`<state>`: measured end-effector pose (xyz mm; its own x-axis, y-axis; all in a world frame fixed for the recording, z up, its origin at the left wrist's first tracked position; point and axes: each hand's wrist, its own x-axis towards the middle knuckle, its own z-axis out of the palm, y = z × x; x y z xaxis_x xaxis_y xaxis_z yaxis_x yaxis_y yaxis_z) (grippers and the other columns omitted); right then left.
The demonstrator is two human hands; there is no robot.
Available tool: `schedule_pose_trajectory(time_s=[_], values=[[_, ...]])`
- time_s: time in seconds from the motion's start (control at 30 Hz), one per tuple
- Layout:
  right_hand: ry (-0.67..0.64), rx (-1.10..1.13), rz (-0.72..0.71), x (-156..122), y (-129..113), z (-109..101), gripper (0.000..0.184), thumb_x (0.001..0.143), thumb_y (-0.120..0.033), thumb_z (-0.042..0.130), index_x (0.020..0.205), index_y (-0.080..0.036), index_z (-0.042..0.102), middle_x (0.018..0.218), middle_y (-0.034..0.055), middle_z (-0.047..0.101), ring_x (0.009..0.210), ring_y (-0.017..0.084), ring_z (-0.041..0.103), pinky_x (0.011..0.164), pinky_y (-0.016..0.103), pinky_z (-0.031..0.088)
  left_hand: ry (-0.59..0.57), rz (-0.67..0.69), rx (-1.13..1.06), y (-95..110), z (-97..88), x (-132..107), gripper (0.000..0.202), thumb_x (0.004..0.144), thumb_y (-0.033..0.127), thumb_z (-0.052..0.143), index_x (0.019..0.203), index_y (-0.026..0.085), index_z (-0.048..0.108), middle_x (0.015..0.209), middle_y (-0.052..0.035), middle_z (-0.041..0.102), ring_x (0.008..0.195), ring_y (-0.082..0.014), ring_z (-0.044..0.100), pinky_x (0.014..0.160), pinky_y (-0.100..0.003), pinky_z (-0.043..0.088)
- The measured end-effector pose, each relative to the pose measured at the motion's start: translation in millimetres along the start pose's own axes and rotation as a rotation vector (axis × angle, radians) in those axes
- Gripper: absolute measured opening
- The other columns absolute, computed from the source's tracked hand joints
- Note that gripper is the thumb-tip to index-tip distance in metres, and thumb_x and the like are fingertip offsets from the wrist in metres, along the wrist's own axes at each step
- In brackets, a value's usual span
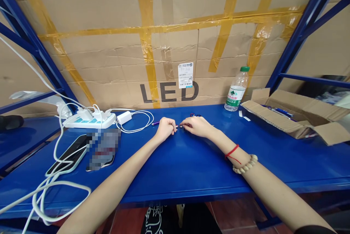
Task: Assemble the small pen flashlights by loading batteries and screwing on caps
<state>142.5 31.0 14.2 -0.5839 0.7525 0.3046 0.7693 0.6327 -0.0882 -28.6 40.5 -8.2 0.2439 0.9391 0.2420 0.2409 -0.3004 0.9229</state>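
My left hand (165,129) is closed round a slim purple pen (155,123). Its barrel sticks out on the left of the fist, and a short pinkish end shows on the right. Facing it across a small gap, my right hand (197,126) has thumb and fingers pinched together at a tiny piece too small to name. Both hands are low over the blue tabletop (175,168). Just behind the right hand lies a dark looped object (194,114), perhaps scissor handles, mostly hidden by the hand.
On the left are a white power strip (90,119), a charger (124,117) with coiled cable, and two phones (68,155). A water bottle (235,90) and an open carton (287,115) of pens stand at right. Taped cardboard (109,62) closes off the back.
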Motion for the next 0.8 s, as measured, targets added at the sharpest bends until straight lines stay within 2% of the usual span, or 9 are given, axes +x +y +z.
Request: schedule_pose_trajectory(time_s=[0.1, 0.3, 0.47, 0.67, 0.8], values=[[-0.003, -0.011, 0.004, -0.2, -0.3, -0.4, 0.025, 0.083, -0.024, 0.041, 0.093, -0.026, 0.065, 0.090, -0.0003, 0.068, 0.082, 0.015, 0.060, 0.056, 0.021, 0.035, 0.005, -0.002, 0.038, 0.4, -0.3, 0.0, 0.025, 0.044, -0.001, 0.029, 0.035, 0.012, 0.048, 0.027, 0.0074, 0.037, 0.031, -0.0038, 0.038, 0.058, -0.023, 0.049], [-0.017, -0.013, 0.017, -0.5, -1.5, -1.9, 0.025, 0.083, -0.023, 0.041, 0.092, -0.026, 0.065, 0.090, -0.0006, 0.068, 0.081, 0.014, 0.060, 0.055, 0.021, 0.034, 0.000, -0.004, 0.072, 10.2, 0.6, -4.4, 0.024, 0.042, 0.000, 0.028, 0.036, 0.013, 0.048, 0.029, 0.0062, 0.040, 0.031, -0.0054, 0.041, 0.047, -0.017, 0.041], [-0.024, -0.006, 0.014, -0.1, -0.9, -2.1, 0.026, 0.082, -0.023, 0.041, 0.093, -0.027, 0.065, 0.088, -0.0015, 0.068, 0.080, 0.014, 0.060, 0.055, 0.021, 0.034, 0.045, 0.068, 0.185, 14.6, -1.0, -6.4, 0.024, 0.043, 0.001, 0.029, 0.037, 0.014, 0.048, 0.030, 0.0054, 0.042, 0.032, -0.0054, 0.038, 0.043, -0.016, 0.034], [-0.022, 0.011, 0.031, -0.5, -0.4, -3.1, 0.026, 0.084, -0.028, 0.040, 0.094, -0.027, 0.064, 0.090, -0.0008, 0.068, 0.082, 0.015, 0.060, 0.058, 0.021, 0.037, 0.069, 0.072, 0.353, 13.5, -3.0, -7.3, 0.026, 0.047, 0.001, 0.031, 0.041, 0.015, 0.053, 0.035, 0.0041, 0.046, 0.039, -0.0087, 0.045, 0.047, -0.018, 0.035], [0.030, 0.003, 0.137, -0.9, 6.7, -8.7, 0.028, 0.085, -0.033, 0.039, 0.095, -0.026, 0.064, 0.095, -0.0002, 0.067, 0.086, 0.016, 0.060, 0.060, 0.021, 0.038, 0.089, 0.064, 0.545, 18.3, -4.8, -10.3, 0.028, 0.053, 0.002, 0.036, 0.047, 0.018, 0.058, 0.046, 0.0033, 0.056, 0.054, -0.0114, 0.053, 0.054, -0.020, 0.037]])
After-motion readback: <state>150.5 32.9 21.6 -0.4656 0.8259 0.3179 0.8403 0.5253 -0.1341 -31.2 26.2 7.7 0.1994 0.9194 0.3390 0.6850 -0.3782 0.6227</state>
